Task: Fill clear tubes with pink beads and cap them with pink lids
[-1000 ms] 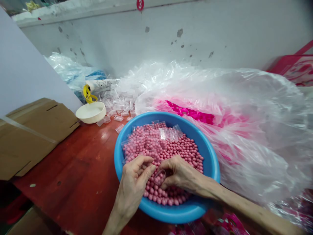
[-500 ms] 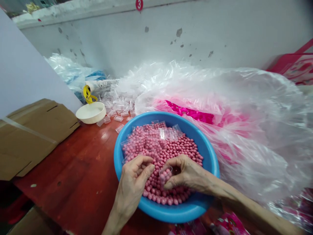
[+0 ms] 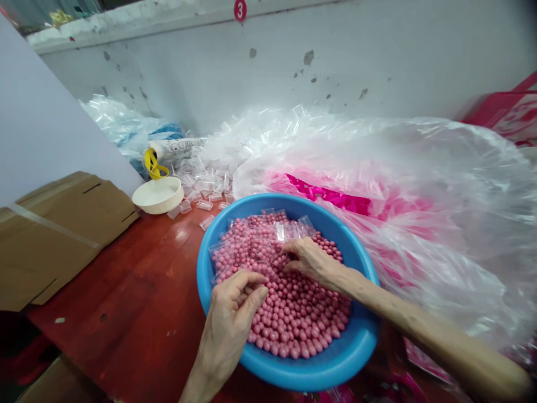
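A blue basin [image 3: 371, 313] holds a heap of small round pink balls [image 3: 293, 319]. Clear plastic containers [image 3: 289, 230] lie on the heap toward its far side, and more transparent pieces cover its left part. Over the near left rim, my left hand [image 3: 235, 308] has its thumb and forefinger nearly together; whatever sits between them, if anything, is too small to make out. My right hand [image 3: 312, 260] reaches across the basin with bent fingers, low over the balls just in front of the clear containers. What its fingertips grip is hard to distinguish.
A white round dish [image 3: 157, 196], a yellow tape ring [image 3: 154, 163] and loose clear containers [image 3: 205, 182] are behind the basin on the left. Cardboard [image 3: 62, 240] lies on the red table [image 3: 138, 302]. A large clear plastic bag [image 3: 419, 168] spreads at the right.
My right hand has moved away from me and slightly left, from the near part of the basin toward the clear containers. The ball-filled clear container it held no longer shows distinctly. My left hand barely moved.
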The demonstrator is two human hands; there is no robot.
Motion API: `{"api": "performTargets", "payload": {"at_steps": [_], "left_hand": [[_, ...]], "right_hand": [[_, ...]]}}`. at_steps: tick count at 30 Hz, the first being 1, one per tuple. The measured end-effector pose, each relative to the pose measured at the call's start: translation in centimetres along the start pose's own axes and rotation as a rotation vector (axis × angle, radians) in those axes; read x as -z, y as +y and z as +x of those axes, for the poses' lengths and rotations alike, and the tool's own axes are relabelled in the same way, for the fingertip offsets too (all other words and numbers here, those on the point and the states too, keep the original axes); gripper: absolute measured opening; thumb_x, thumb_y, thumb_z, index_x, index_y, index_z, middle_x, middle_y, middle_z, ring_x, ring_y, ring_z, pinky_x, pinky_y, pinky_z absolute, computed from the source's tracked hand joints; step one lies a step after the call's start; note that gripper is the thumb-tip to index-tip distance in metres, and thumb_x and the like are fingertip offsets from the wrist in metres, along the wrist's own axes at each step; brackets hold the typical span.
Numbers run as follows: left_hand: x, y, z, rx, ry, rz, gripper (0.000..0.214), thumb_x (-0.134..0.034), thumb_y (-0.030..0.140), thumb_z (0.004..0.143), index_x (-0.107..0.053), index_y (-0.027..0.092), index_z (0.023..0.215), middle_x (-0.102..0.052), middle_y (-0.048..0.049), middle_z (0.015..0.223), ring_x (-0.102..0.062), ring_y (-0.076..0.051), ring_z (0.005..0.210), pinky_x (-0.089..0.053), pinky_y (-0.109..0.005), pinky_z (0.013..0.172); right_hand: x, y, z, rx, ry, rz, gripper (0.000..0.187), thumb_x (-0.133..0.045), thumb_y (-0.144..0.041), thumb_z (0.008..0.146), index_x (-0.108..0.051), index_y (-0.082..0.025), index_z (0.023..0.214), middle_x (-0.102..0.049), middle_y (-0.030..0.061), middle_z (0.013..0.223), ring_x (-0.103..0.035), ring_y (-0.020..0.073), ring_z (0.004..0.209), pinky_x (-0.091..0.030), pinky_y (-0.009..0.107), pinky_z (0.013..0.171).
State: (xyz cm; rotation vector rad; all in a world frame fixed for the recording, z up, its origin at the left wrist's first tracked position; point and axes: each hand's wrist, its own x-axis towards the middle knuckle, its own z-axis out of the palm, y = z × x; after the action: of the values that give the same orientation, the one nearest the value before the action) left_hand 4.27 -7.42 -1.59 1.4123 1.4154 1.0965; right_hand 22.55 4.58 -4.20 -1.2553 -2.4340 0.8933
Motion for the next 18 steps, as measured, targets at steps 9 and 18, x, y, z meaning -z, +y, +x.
{"api": "performTargets", "payload": {"at_steps": [9,18], "left_hand": [[0.0,-0.2,-0.1,0.001,0.001,0.005,0.012,-0.058,0.026,0.085,-0.066,0.019,0.09,-0.066,-0.0002,0.082,-0.061,-0.013,0.074,-0.047,-0.021,0.065],[-0.1,-0.5,-0.1,0.011,0.002,0.019,0.014,-0.058,0.028,0.085,-0.067,0.019,0.091,-0.066,-0.0015,0.084,-0.062,-0.014,0.073,-0.048,-0.023,0.064]], "right_hand": [[2.2,0.6,-1.3,-0.017,0.301,-0.192,0.014,-0.052,-0.026,0.082,-0.058,-0.018,0.072,-0.061,0.0023,0.07,-0.055,0.0163,0.064,-0.041,0.027,0.061],[2.1,5.1,-0.1,-0.01,0.438,-0.403,0.042,-0.036,-0.022,0.083,-0.048,-0.017,0.123,-0.058,0.0149,0.117,-0.049,0.0306,0.116,-0.041,0.047,0.092]]}}
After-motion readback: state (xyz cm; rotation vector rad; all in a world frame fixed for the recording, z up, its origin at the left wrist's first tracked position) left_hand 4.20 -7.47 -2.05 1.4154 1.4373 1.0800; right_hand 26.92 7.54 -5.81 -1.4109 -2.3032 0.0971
